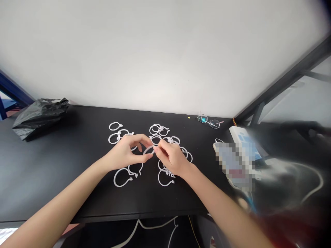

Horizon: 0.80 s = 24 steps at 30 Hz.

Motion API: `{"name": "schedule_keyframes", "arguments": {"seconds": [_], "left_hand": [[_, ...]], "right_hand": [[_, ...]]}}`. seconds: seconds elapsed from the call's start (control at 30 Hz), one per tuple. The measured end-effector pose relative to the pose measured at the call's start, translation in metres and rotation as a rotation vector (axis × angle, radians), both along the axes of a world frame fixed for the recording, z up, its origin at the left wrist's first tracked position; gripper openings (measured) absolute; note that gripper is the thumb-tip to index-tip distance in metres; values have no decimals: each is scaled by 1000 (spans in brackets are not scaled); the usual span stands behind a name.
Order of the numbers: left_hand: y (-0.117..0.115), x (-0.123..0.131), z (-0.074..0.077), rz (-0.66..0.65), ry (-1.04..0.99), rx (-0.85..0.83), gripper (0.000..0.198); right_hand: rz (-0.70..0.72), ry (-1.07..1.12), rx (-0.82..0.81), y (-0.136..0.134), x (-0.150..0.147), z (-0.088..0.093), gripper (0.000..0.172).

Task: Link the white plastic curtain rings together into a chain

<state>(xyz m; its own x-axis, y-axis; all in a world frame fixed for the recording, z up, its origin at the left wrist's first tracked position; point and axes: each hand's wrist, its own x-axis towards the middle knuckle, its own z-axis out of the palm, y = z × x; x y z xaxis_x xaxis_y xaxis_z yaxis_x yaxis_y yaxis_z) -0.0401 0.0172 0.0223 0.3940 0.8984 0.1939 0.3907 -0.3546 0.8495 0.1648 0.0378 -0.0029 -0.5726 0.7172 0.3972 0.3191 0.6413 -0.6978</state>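
Over the middle of the black table, a white plastic ring is held between both my hands. My left hand curves around its left side, thumb at the near edge and fingers at the far edge. With thumb and index finger, my right hand pinches the ring's right side. Several more white rings lie below and around the hands, each with a small clasp. One open ring lies near the front left, another open ring near the front right. My hands hide part of the pile.
A crumpled black plastic bag lies at the left on the black table. Eyeglasses rest by the wall at the back right. A phone-like item, blurred out, and a white box are on the right. Cables hang beneath the front edge.
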Motion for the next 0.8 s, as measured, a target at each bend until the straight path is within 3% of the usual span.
{"name": "schedule_keyframes", "arguments": {"seconds": [0.13, 0.27, 0.57, 0.8], "left_hand": [[-2, 9, -6, 13, -111, -58, 31], [-8, 22, -10, 1, -68, -65, 32], [-13, 26, -16, 168, -10, 26, 41], [-16, 26, -16, 99, -5, 29, 44]], "right_hand": [[-23, 99, 16, -1, 0, -1, 29], [-25, 135, 22, -3, -2, -3, 27], [32, 80, 27, -8, -7, -7, 31], [76, 134, -41, -11, -9, -9, 30]]}}
